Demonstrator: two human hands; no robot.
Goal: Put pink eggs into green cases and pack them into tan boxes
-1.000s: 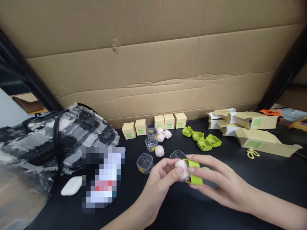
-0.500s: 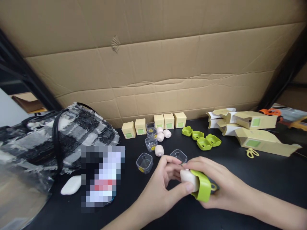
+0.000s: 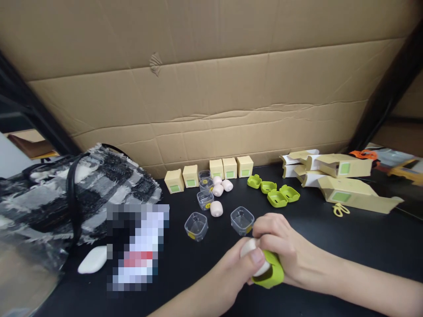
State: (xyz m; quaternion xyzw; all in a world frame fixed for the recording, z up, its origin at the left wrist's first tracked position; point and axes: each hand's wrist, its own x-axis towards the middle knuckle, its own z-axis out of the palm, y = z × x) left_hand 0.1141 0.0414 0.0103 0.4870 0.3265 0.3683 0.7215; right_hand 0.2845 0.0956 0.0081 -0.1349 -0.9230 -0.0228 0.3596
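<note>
My left hand (image 3: 231, 275) is closed on a small white rounded block (image 3: 248, 247), its thumb pressed along the side. Closed around a lime-green soft cover (image 3: 273, 276) is my right hand (image 3: 284, 246). The white block sits partly inside the cover's opening, and fingers hide much of both. Just beyond the hands stands a clear square cup (image 3: 242, 221) with a yellow sticker. Another clear cup (image 3: 196, 227) lies farther left. Several similar white blocks (image 3: 217, 209) rest behind them, and several more green covers (image 3: 277, 199) lie to the right.
Small cream boxes (image 3: 174, 181) line the cardboard wall (image 3: 211, 97). Opened cream cartons (image 3: 358, 193) and a pale yellow looped piece (image 3: 340, 210) lie at right. At left are a checked bag (image 3: 112, 180), a plastic bag (image 3: 29, 268) and a flat white object (image 3: 93, 259).
Both hands have turned and drawn closer together, with the white block and green cover tilted downward. My right fingers now curl over the top. The view has shifted slightly.
</note>
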